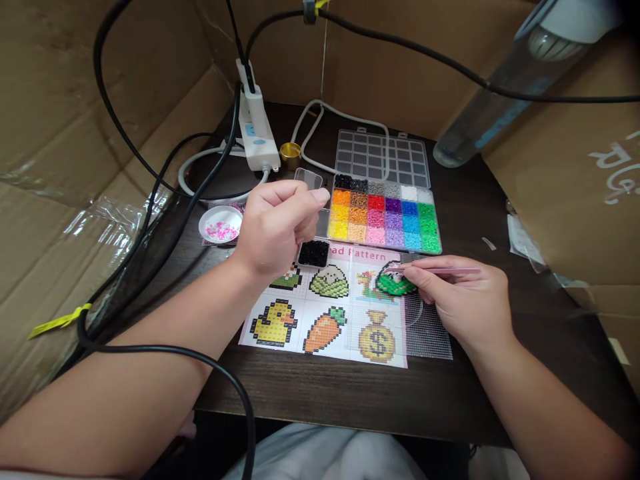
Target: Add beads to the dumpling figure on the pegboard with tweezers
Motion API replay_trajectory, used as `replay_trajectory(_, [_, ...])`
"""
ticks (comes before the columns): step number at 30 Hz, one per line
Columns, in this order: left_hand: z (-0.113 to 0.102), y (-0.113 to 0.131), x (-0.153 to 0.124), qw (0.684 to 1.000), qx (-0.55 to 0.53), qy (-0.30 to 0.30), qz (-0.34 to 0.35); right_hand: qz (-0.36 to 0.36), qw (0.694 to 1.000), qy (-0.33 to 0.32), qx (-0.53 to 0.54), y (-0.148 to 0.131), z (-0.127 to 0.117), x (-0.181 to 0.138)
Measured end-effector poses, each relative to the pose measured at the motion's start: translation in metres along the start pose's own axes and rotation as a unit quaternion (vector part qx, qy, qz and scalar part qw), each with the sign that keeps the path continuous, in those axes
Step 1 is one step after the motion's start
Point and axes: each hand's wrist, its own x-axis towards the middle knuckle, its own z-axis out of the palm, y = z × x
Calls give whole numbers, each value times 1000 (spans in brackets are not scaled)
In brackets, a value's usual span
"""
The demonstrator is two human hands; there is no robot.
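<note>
Pink tweezers (pixel 453 271) lie between the thumb and fingers of my right hand (pixel 463 300). Their tips reach a round green, black-edged bead piece (pixel 397 280) on a clear mesh board (pixel 431 330). My left hand (pixel 280 223) is a closed fist raised over the pattern sheet's back edge; whatever it holds, if anything, is hidden. Just below the fist is a small tray of black beads (pixel 314 254). The bead pattern sheet (pixel 290 357) shows a duck, a carrot, a money bag and other pixel pictures.
Behind the sheet stands an open bead box (pixel 387 247) with many colours. A white dish (pixel 202 225) of pink beads sits left. Farther back are a brass cup (pixel 291 155), a power strip (pixel 259 143) and a bottle (pixel 500 100). A black cable (pixel 165 349) crosses my left forearm.
</note>
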Motion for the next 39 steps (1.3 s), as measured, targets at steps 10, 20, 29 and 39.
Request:
replay_trajectory(10, [1, 1, 0, 999, 33, 11, -5, 8, 1000, -6, 2, 1, -1, 1])
replay_trajectory(20, [0, 1, 0, 1000, 20, 0, -6, 7, 1000, -8, -4, 3, -1, 1])
replay_trajectory(29, [-1, 1, 0, 1000, 17, 3, -9, 11, 1000, -9, 0, 0, -1, 0])
replay_trajectory(39, [-2, 0, 0, 1000, -12, -7, -4, 23, 999, -8, 32, 2, -2, 2])
